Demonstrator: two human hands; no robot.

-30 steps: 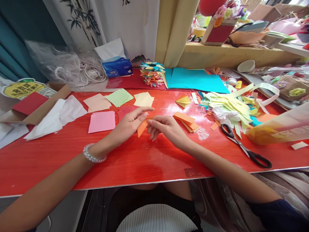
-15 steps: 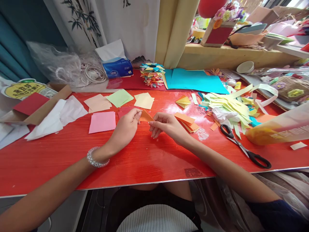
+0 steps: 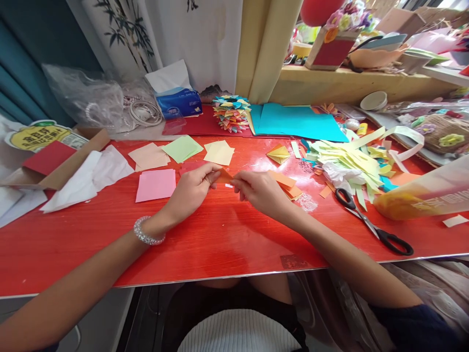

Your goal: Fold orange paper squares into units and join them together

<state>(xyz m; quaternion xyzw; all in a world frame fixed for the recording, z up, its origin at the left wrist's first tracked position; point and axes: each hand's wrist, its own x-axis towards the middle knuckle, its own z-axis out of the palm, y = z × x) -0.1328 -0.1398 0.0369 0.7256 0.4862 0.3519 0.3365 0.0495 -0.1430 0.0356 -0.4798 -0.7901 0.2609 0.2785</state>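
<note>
A small folded orange paper (image 3: 224, 177) is between the bare left hand (image 3: 193, 189) and bare right hand (image 3: 263, 190), equally near, each pinching one end, its visible length roughly nine-to-three o'clock; below, the glossy red surface (image 3: 176, 259), black-handled scissors (image 3: 394, 242) toward four, cream curtain (image 3: 266, 54) between twelve and one

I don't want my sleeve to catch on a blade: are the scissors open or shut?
Open. The scissors lie with their black handles at opposite ends, well apart, and bare metal shows between them.
</note>
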